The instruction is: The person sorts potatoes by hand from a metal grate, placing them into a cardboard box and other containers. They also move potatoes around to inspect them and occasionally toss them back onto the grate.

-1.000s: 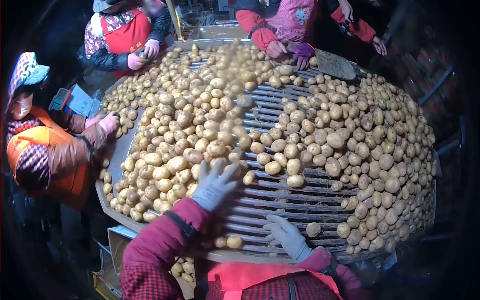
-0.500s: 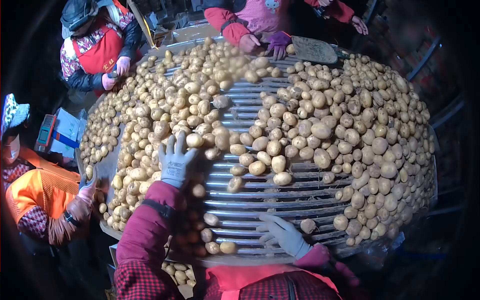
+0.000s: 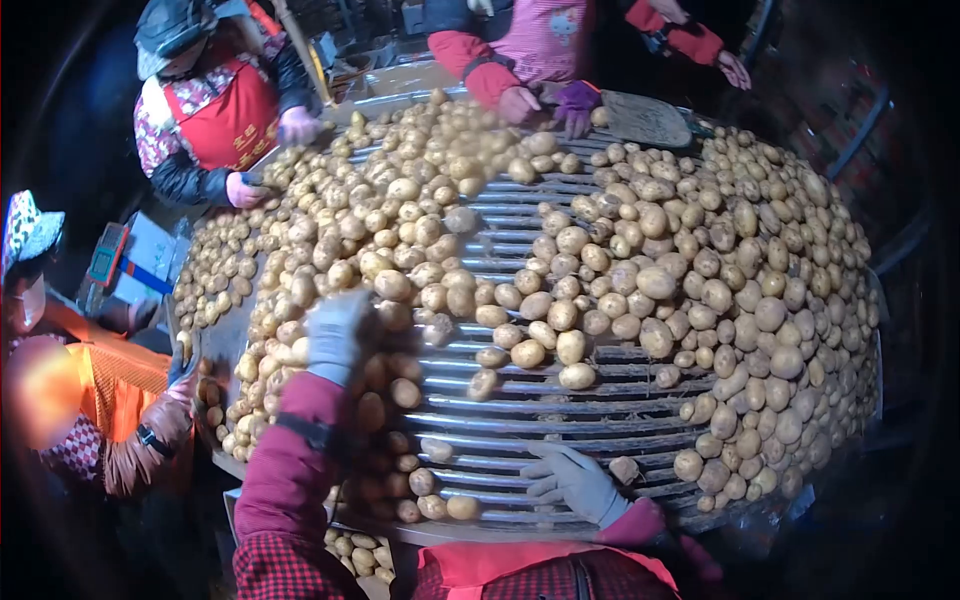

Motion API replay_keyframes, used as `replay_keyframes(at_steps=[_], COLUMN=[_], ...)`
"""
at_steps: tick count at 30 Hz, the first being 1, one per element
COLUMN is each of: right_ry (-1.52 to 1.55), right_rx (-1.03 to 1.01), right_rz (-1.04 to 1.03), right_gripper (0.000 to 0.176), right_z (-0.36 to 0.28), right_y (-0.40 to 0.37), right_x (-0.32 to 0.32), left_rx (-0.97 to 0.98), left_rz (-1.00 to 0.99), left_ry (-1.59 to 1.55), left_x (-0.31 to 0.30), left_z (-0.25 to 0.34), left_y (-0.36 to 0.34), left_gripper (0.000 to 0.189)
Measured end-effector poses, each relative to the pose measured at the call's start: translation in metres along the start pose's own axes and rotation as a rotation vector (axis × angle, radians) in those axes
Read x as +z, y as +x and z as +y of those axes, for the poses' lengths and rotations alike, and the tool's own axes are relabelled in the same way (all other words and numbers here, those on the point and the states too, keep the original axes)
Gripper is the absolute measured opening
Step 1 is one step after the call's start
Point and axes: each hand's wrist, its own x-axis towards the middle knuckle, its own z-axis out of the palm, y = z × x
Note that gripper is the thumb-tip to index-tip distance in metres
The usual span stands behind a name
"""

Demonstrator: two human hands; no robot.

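Note:
My left hand (image 3: 338, 335), in a grey glove and blurred by motion, is over the near edge of the left heap of potatoes (image 3: 400, 245); its fingers are smeared. Just right of it and below it, loose potatoes (image 3: 405, 393) lie in the shadow of my arm. My right hand (image 3: 578, 483), also gloved in grey, rests on the metal slats (image 3: 560, 408) with its fingers stretched out and holds nothing. Beside its knuckles sits a single potato (image 3: 625, 470). A bigger pile of potatoes (image 3: 740, 270) covers the right part of the table.
Across the table, a person's purple glove (image 3: 576, 107) is next to a flat scoop (image 3: 648, 119). At the upper left a person in a red apron (image 3: 228, 118) handles potatoes; another, in an orange vest (image 3: 115, 385), stands at the left edge. More potatoes (image 3: 360, 552) lie below the near rim.
My left hand's spread fingers have turned into a blur slightly nearer me. More potatoes lie on the slats below it. My right hand keeps its place; the whole view has shifted slightly.

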Motion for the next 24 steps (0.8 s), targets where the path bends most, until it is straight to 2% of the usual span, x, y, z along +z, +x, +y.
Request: replay_keyframes(at_steps=[1, 3, 5, 6, 8, 9, 11, 14, 16, 17, 18, 19, 21, 22, 24], right_ry=[0.02, 0.008, 0.0, -0.008, -0.017, -0.012, -0.024, -0.072, 0.018, 0.074, 0.433, 0.308, 0.607, 0.496, 0.298], right_rx=[0.049, 0.064, 0.042, 0.046, 0.055, 0.1, 0.041, -0.028, -0.089, -0.172, -0.11, -0.312, -0.22, -0.297, -0.394], right_rz=[0.023, 0.041, 0.031, 0.031, 0.027, 0.064, -0.013, -0.071, -0.126, -0.163, -0.219, -0.214, -0.243, -0.15, -0.057], right_gripper=[0.044, 0.045, 0.046, 0.045, 0.045, 0.046, 0.042, 0.044, 0.045, 0.045, 0.046, 0.05, 0.051, 0.047, 0.043], right_z=[-0.001, -0.009, -0.011, -0.011, -0.012, -0.018, -0.01, -0.011, -0.015, -0.004, -0.015, -0.015, 0.008, 0.002, 0.009], right_y=[0.004, 0.0, -0.003, -0.003, -0.003, -0.004, -0.004, -0.006, -0.007, 0.002, 0.001, 0.003, 0.026, 0.02, 0.02], right_x=[0.0, 0.007, 0.007, 0.006, 0.007, 0.014, 0.008, 0.007, 0.013, 0.008, 0.022, 0.031, 0.013, 0.019, 0.018], left_rx=[0.152, 0.278, 0.172, 0.151, 0.111, 0.086, 0.051, 0.107, 0.031, 0.047, 0.06, 0.122, 0.186, 0.188, 0.219], left_rz=[0.026, 0.027, -0.072, -0.003, 0.001, -0.039, -0.1, -0.032, -0.184, -0.259, -0.33, -0.205, 0.0, 0.08, 0.015], left_ry=[-0.098, -0.105, -0.095, -0.116, -0.141, -0.146, -0.155, -0.539, -1.398, -1.466, -1.534, -1.506, -1.423, -1.367, -1.265], left_x=[0.016, 0.047, 0.056, 0.064, 0.075, 0.075, 0.07, 0.04, 0.029, 0.023, 0.017, 0.014, 0.019, 0.022, 0.022], left_z=[0.01, 0.042, 0.076, 0.084, 0.091, 0.092, 0.095, 0.098, 0.126, 0.136, 0.146, 0.158, 0.182, 0.192, 0.188], left_y=[-0.011, -0.025, -0.019, -0.015, -0.003, -0.003, 0.003, -0.033, -0.068, -0.086, -0.102, -0.12, -0.147, -0.156, -0.158], left_gripper=[0.047, 0.057, 0.063, 0.06, 0.054, 0.052, 0.048, 0.043, 0.05, 0.054, 0.058, 0.057, 0.054, 0.053, 0.052])
